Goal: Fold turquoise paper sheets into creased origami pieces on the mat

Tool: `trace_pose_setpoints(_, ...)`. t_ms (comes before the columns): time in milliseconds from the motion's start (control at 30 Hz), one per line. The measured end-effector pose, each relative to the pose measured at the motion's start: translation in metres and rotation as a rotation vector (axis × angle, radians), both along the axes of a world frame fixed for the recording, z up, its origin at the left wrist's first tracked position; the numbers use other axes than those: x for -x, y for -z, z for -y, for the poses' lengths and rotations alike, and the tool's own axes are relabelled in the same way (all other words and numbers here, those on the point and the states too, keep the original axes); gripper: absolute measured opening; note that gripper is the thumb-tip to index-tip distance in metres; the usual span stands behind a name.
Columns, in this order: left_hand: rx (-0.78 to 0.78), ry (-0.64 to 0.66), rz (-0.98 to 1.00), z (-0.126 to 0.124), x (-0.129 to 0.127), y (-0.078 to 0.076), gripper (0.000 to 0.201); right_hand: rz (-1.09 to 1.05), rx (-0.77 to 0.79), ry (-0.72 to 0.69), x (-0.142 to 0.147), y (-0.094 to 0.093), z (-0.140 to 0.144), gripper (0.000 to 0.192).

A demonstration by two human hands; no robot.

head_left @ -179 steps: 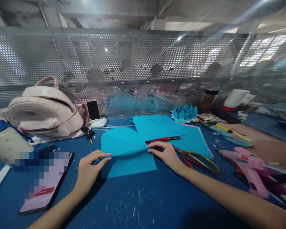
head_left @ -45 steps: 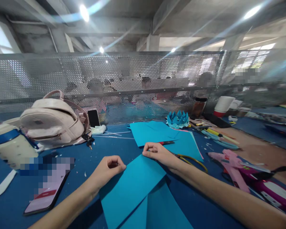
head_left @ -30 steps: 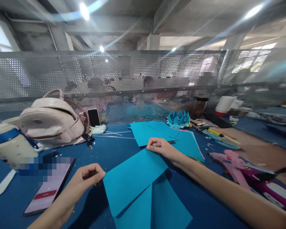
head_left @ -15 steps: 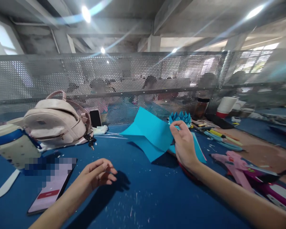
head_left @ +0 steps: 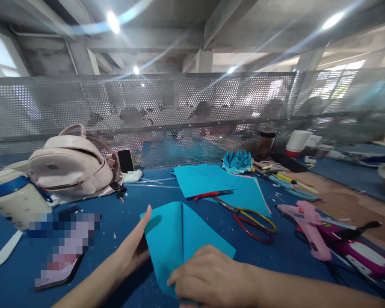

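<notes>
A blue sheet of paper (head_left: 165,244), with a crease down its middle, is between my hands above the table. My left hand (head_left: 136,246) is closed on its left edge, the thumb along the edge and the other fingers hidden behind. Bent over the lower right part of the sheet, my right hand (head_left: 208,276) grips it near the bottom; its fingertips are partly hidden. Beyond the sheet lie scissors (head_left: 234,209) with red and yellow handles and a red-handled tool (head_left: 208,195). More blue paper (head_left: 199,177) lies flat behind them.
A folded blue paper piece with points (head_left: 237,161) stands at the back. On the right are a pink glue gun (head_left: 308,218) and pens (head_left: 291,179). To the left are a backpack (head_left: 70,162), a cup (head_left: 17,201) and a phone (head_left: 67,252). A perforated metal partition (head_left: 167,107) runs behind.
The blue sheet has come down and toward me in my right hand. My left hand, empty before, now grips its left edge. The scissors and flat paper show more fully.
</notes>
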State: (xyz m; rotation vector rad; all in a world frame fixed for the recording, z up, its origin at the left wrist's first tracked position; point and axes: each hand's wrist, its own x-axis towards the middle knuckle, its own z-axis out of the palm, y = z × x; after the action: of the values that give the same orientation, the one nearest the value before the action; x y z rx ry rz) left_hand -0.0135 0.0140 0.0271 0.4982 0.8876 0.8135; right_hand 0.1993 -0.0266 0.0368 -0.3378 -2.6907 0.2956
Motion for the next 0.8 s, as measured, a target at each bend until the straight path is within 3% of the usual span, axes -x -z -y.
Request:
trace_pose_setpoints(133, -0.066, 0.062, -0.031, 0.006, 0.002, -0.006, 0.064, -0.102, 0.166, 0.003, -0.001, -0.013, -0.008, 0.027)
trace_pose_setpoints(267, -0.218, 0.113, -0.011, 0.013, -0.001, -0.011, 0.07, -0.198, 0.214, 0.227, -0.003, -0.029, -0.03, 0.045)
trace_pose_setpoints(333, -0.307, 0.109, -0.073, 0.013, -0.004, -0.009, 0.073, -0.194, 0.319, 0.35, -0.004, -0.032, -0.041, 0.053)
trace_pose_setpoints(467, -0.48, 0.056, -0.209, 0.01, -0.005, -0.001, 0.074, -0.077, 0.501, 0.505, -0.005, -0.031, -0.053, 0.038)
trace_pose_setpoints(533, -0.533, 0.053, -0.296, 0.01, 0.0, -0.001, 0.074, -0.003, 0.547, 0.47, -0.007, -0.031, -0.057, 0.029)
trace_pose_setpoints(633, -0.6, 0.064, -0.389, 0.015, 0.012, -0.007, 0.072, 0.035, 0.677, 0.298, -0.014, -0.034, -0.064, 0.029)
trace_pose_setpoints(800, -0.624, 0.239, -0.421, 0.019, 0.033, -0.015, 0.066, 0.09, 0.784, 0.193, -0.031, -0.038, -0.085, 0.029)
